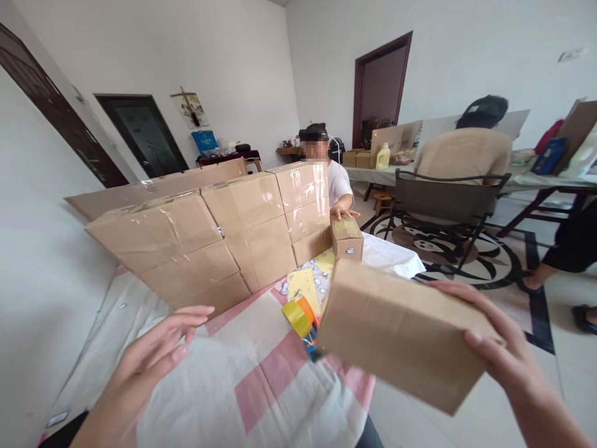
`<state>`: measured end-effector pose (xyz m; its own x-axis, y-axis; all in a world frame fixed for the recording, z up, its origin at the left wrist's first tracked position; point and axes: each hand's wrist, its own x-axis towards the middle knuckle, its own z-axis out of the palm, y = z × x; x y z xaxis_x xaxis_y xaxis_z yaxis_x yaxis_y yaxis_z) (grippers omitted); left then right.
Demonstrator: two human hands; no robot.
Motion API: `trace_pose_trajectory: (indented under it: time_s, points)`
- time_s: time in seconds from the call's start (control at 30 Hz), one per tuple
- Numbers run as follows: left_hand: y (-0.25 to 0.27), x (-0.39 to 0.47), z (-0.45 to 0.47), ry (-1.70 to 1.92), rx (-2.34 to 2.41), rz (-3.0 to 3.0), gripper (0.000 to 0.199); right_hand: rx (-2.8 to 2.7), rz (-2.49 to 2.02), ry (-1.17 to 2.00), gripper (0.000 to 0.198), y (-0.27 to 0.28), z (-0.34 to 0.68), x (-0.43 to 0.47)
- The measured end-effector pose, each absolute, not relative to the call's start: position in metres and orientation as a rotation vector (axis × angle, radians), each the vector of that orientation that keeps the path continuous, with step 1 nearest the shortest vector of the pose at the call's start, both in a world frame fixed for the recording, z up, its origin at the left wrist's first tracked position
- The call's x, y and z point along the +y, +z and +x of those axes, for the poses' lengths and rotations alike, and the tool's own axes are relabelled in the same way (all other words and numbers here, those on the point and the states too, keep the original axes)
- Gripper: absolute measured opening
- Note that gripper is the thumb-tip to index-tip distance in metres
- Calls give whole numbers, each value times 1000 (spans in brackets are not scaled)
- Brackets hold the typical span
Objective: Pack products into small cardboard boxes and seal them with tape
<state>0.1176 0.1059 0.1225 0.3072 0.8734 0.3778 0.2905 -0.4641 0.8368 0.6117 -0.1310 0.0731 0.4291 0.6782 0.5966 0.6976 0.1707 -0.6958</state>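
1. Cardboard box [401, 339] in your right hand [506, 351]: it seems lifted off the cloth-covered table [200, 392], at the table's right side, its far end overhanging the floor in view.
2. Your right hand grips one end only, thumb on the near face, fingers spread over the top. Your left hand [156, 351] holds nothing; its fingers are loosely extended near the stacked boxes [254, 233] (whether they touch, you cannot tell from this angle).
3. Judging by the pose, you are mid-handling, shifting or turning the box one-handed. The next move would call for a steady wrist, and perhaps your left hand under the free end, clear of the tape roll [296, 318].
4. As for looks, your box is plain brown, oblong and tilted, its edges slightly blurred. No print shows on the sides facing you, whereas the stacked ones carry shiny tape.
5. Opposite you, another person's hand [344, 213] rests on a smaller box [347, 242] beside the stack.
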Motion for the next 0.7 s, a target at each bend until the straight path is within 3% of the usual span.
trace_pose_trajectory:
  time_s: [0.13,0.37,0.47,0.7]
  points:
    - [88,126,142,1306,1035,1598,27,-989,-1709,-407,50,34,661,-98]
    - [46,145,117,1624,1004,1176,21,-1284,-1951,-694,57,-29,701,30]
    - [31,145,96,1677,1082,1081,19,-1294,-2093,-641,56,-20,712,85]
    - [-6,165,60,1706,1202,862,27,-1209,-2699,-79,68,54,689,178]
